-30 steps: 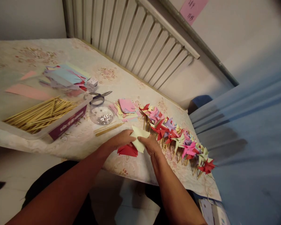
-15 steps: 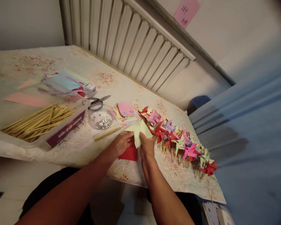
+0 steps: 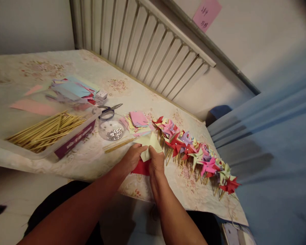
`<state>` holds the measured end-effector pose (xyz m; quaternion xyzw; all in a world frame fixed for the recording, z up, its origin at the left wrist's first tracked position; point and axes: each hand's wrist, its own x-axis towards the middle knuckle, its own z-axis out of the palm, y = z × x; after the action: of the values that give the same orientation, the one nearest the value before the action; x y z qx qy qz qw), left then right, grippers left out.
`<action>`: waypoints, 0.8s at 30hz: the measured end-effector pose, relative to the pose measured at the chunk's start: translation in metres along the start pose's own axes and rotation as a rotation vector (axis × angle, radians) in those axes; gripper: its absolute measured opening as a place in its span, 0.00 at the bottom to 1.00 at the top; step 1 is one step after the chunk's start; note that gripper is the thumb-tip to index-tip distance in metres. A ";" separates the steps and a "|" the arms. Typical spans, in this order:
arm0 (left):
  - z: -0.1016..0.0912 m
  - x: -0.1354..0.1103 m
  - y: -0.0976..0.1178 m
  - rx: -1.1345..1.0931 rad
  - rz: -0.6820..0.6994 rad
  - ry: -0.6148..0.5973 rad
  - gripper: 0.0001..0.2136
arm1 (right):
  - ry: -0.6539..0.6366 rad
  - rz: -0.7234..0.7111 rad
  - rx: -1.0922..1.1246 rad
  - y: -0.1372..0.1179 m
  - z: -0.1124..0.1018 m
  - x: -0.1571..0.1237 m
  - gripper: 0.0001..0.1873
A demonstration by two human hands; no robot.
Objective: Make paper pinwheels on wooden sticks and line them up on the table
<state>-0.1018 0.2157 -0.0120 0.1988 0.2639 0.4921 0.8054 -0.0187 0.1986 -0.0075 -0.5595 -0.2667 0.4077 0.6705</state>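
Note:
Both my hands meet over the near edge of the table on a pale yellow paper square [image 3: 150,146]. My left hand [image 3: 132,158] pinches its left side and my right hand [image 3: 156,162] pinches its lower middle, folding a flap. A red paper piece [image 3: 142,167] lies flat on the tablecloth under my hands. Just right of my hands runs a row of finished paper pinwheels [image 3: 193,151] on wooden sticks.
A clear tub of wooden sticks [image 3: 44,131] sits at the left, with a round dish of pins [image 3: 111,128], scissors [image 3: 107,109], loose sticks [image 3: 117,145] and a stack of cut paper squares [image 3: 137,119]. Coloured sheets [image 3: 71,90] lie farther back. A radiator [image 3: 142,44] stands behind.
The yellow paper has been turned and drawn closer between my hands, and my right hand has shifted left onto its lower part. The view has drifted a little.

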 end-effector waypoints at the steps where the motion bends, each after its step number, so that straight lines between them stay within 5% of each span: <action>1: 0.000 0.000 0.000 0.002 0.000 0.002 0.10 | -0.007 0.004 0.011 -0.001 0.000 0.000 0.20; 7: -0.002 0.005 0.001 -0.025 0.029 0.002 0.09 | 0.009 -0.031 -0.144 -0.002 -0.020 -0.003 0.15; 12: -0.002 0.006 0.002 -0.076 0.032 0.088 0.09 | 0.239 -0.420 -0.508 0.002 -0.054 -0.018 0.13; 17: -0.005 0.007 0.001 -0.057 0.028 0.059 0.07 | -0.140 -0.739 -0.770 0.004 -0.062 -0.032 0.14; 24: -0.006 0.008 -0.001 -0.032 0.074 0.055 0.07 | -0.261 -0.676 -0.778 0.002 -0.046 -0.028 0.14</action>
<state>-0.1019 0.2231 -0.0192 0.1817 0.2706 0.5308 0.7823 0.0037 0.1507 -0.0173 -0.5943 -0.6448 0.1061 0.4688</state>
